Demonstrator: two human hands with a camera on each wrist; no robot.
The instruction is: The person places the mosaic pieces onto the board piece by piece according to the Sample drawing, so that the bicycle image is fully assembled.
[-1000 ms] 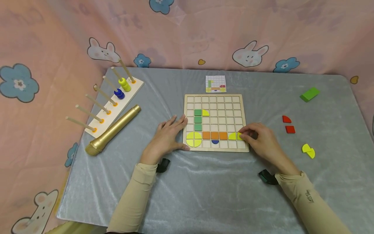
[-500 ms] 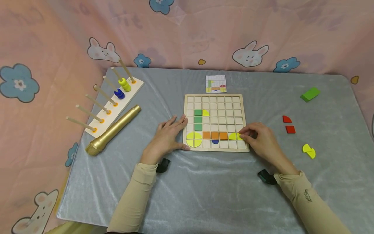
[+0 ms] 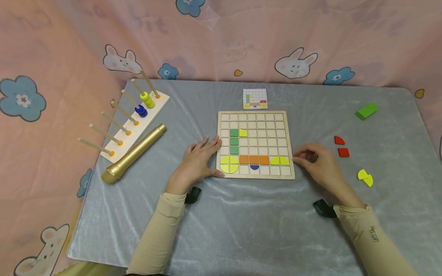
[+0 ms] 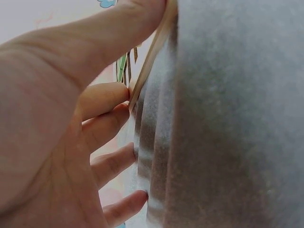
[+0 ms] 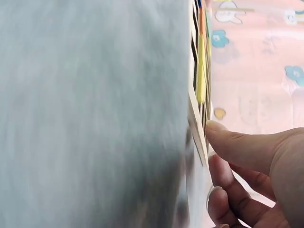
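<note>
A wooden grid board [image 3: 257,176] lies flat on the table, with green squares [image 3: 234,141], orange squares [image 3: 253,160], a small blue piece [image 3: 254,167] and yellow quarter-circle pieces in its cells. My left hand [image 3: 198,163] rests at the board's left edge, fingers spread; in the left wrist view its thumb and fingertips touch the wooden rim. Just off the right edge is my right hand [image 3: 319,165], thumb and fingers loosely bent with nothing between them. Beside that edge, a yellow quarter piece [image 3: 284,161] sits in its cell, left of it another yellow piece [image 3: 274,161].
Right of the board lie a red quarter piece [image 3: 339,140], a red square [image 3: 343,152], loose yellow pieces [image 3: 368,181] and a green block [image 3: 366,111]. A pattern card [image 3: 254,99] lies behind the board. At left are a gold microphone [image 3: 134,153] and a peg stand [image 3: 117,147] with rings.
My right hand has let go of the yellow quarter piece and drawn right, off the board's edge. The piece stays in its cell. My left hand has not moved.
</note>
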